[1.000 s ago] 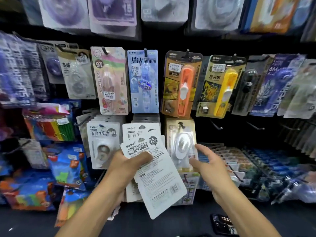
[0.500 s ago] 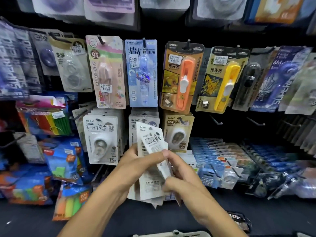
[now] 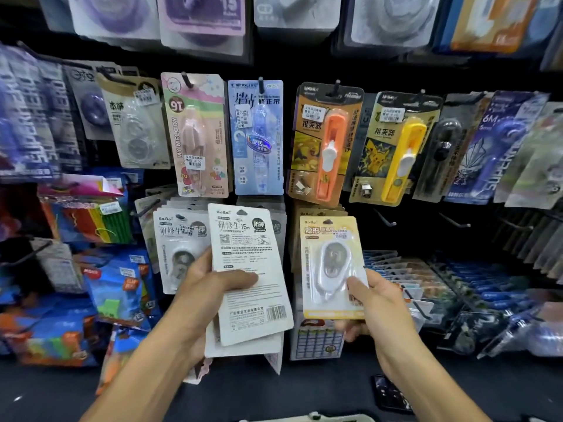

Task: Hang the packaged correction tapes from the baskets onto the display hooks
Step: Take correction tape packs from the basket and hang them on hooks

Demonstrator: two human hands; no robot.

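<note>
The left hand (image 3: 207, 284) holds a small stack of white correction tape packs (image 3: 249, 278), backs outward, thumb pressed flat across the top card, fingers hidden behind. Just right of that stack, the right hand (image 3: 371, 303) pinches a yellow correction tape pack (image 3: 330, 263) by its lower right edge, thumb on the blister. Above the stack hang pink (image 3: 196, 135) and blue (image 3: 257, 138) packs on hooks

Even, bright light on central packs; dark backing panel and floor; glare on blister plastic; strong blur and wide-angle bending toward edges; top row out of focus.
</note>
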